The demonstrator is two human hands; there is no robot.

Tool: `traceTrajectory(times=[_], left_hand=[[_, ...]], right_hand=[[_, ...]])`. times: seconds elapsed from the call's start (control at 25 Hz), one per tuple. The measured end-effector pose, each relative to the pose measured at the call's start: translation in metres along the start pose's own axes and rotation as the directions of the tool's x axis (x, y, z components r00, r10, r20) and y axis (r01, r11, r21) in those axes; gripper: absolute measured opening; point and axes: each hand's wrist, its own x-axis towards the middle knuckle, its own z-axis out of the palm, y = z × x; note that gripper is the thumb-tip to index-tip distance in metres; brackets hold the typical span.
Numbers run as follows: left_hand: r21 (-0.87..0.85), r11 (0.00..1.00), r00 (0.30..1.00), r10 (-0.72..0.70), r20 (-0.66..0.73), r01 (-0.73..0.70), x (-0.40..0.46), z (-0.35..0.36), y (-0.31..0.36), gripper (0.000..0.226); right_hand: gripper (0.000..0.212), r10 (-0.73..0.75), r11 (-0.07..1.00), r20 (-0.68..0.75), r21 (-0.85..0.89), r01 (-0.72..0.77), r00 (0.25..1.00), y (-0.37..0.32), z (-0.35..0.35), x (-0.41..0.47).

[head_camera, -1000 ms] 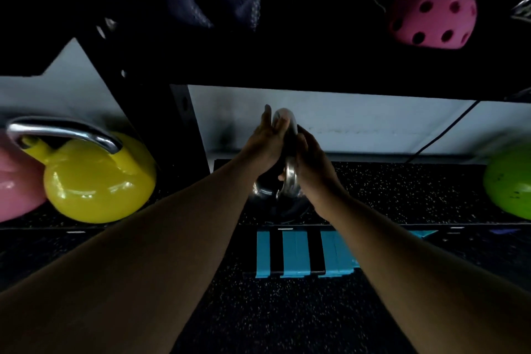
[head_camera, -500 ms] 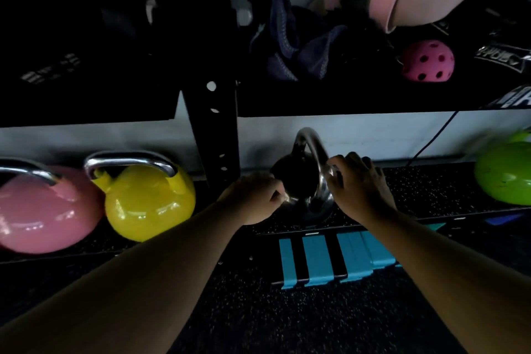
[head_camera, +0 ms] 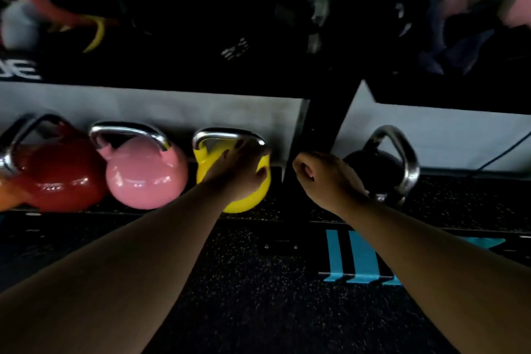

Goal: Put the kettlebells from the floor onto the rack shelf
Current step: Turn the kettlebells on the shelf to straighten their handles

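On the low rack shelf (head_camera: 459,198) stand a red kettlebell (head_camera: 63,178), a pink kettlebell (head_camera: 143,178) and a yellow kettlebell (head_camera: 247,198) in a row, all with steel handles. A black kettlebell (head_camera: 382,169) stands alone on the shelf to the right of the black rack post (head_camera: 324,118). My left hand (head_camera: 238,172) lies against the front of the yellow kettlebell, fingertips at its handle. My right hand (head_camera: 324,178) hovers in front of the post, left of the black kettlebell, fingers loosely curled and holding nothing.
An upper shelf (head_camera: 201,86) hangs low over the kettlebells and holds dark bags and clothing. An orange object (head_camera: 5,195) shows at the far left edge. A blue striped object (head_camera: 359,259) lies on the speckled rubber floor (head_camera: 244,296) below the shelf.
Both hands have let go of the black kettlebell, which now stands on the shelf. My view and left hand have shifted left to the yellow kettlebell; my right hand has drawn back.
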Motion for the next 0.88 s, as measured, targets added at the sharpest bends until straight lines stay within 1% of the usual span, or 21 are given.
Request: traceTrajectory(times=[0.08, 0.16, 0.28, 0.32, 0.4, 0.44, 0.48, 0.52, 0.56, 0.6, 0.64, 0.72, 0.76, 0.8, 0.84, 0.88], left_hand=[[0.018, 0.996, 0.993, -0.085, -0.083, 0.087, -0.009, -0.009, -0.034, 0.051], [0.015, 0.983, 0.98, -0.179, -0.085, 0.181, -0.011, -0.012, -0.065, 0.059], [-0.118, 0.937, 0.943, -0.332, 0.006, 0.33, 0.0, -0.008, -0.106, 0.067], [-0.143, 0.923, 0.934, -0.353, 0.052, 0.357, 0.006, -0.005, -0.116, 0.065], [-0.209, 0.902, 0.924, -0.357, 0.134, 0.379, 0.021, 0.008, -0.123, 0.053], [-0.297, 0.865, 0.914, -0.372, 0.163, 0.405, 0.027, 0.017, -0.121, 0.049], [-0.41, 0.791, 0.89, -0.424, 0.17, 0.455, 0.032, 0.024, -0.116, 0.047], [-0.49, 0.723, 0.865, -0.477, 0.156, 0.487, 0.036, 0.028, -0.114, 0.047], [-0.532, 0.68, 0.843, -0.521, 0.132, 0.504, 0.041, 0.031, -0.115, 0.048], [-0.552, 0.671, 0.839, -0.534, 0.104, 0.495, 0.045, 0.032, -0.118, 0.05], [-0.57, 0.682, 0.861, -0.5, 0.094, 0.458, 0.047, 0.031, -0.122, 0.052], [-0.61, 0.684, 0.906, -0.393, 0.155, 0.401, 0.053, 0.028, -0.134, 0.063], [-0.63, 0.66, 0.906, -0.374, 0.198, 0.41, 0.054, 0.031, -0.136, 0.073], [-0.654, 0.619, 0.894, -0.388, 0.225, 0.434, 0.054, 0.036, -0.135, 0.082], [-0.677, 0.574, 0.878, -0.404, 0.256, 0.461, 0.052, 0.04, -0.132, 0.086], [-0.72, 0.523, 0.877, -0.405, 0.26, 0.455, 0.051, 0.044, -0.123, 0.084]], right_hand=[[0.012, 0.011, 0.998, -0.006, 0.067, -0.011, 1.0, -0.032, 0.023, 0.021], [0.026, 0.02, 1.0, -0.024, 0.021, -0.019, 1.0, -0.052, 0.043, 0.045], [0.043, 0.095, 0.993, -0.025, -0.065, -0.096, 0.995, -0.065, 0.068, 0.087], [0.045, 0.133, 0.988, -0.014, -0.071, -0.134, 0.991, -0.067, 0.077, 0.099], [0.049, 0.204, 0.975, 0.05, -0.096, -0.199, 0.978, -0.067, 0.096, 0.118], [0.05, 0.23, 0.971, 0.09, -0.089, -0.223, 0.969, -0.065, 0.104, 0.124], [0.052, 0.245, 0.969, 0.105, -0.054, -0.24, 0.964, -0.061, 0.109, 0.129], [0.053, 0.245, 0.969, 0.09, 0.002, -0.246, 0.965, -0.06, 0.112, 0.132], [0.052, 0.238, 0.969, 0.053, 0.056, -0.241, 0.97, -0.06, 0.112, 0.133], [0.049, 0.242, 0.966, 0.008, 0.096, -0.242, 0.97, -0.06, 0.113, 0.134], [0.045, 0.264, 0.958, -0.047, 0.127, -0.257, 0.963, -0.062, 0.113, 0.133], [0.046, 0.343, 0.933, -0.168, 0.172, -0.315, 0.924, -0.066, 0.116, 0.123], [0.048, 0.382, 0.918, -0.185, 0.19, -0.349, 0.905, -0.066, 0.117, 0.118], [0.05, 0.417, 0.896, -0.15, 0.231, -0.379, 0.896, -0.063, 0.116, 0.113], [0.051, 0.443, 0.863, -0.073, 0.305, -0.403, 0.893, -0.06, 0.114, 0.11], [0.05, 0.456, 0.814, 0.006, 0.4, -0.42, 0.89, -0.057, 0.111, 0.108]])
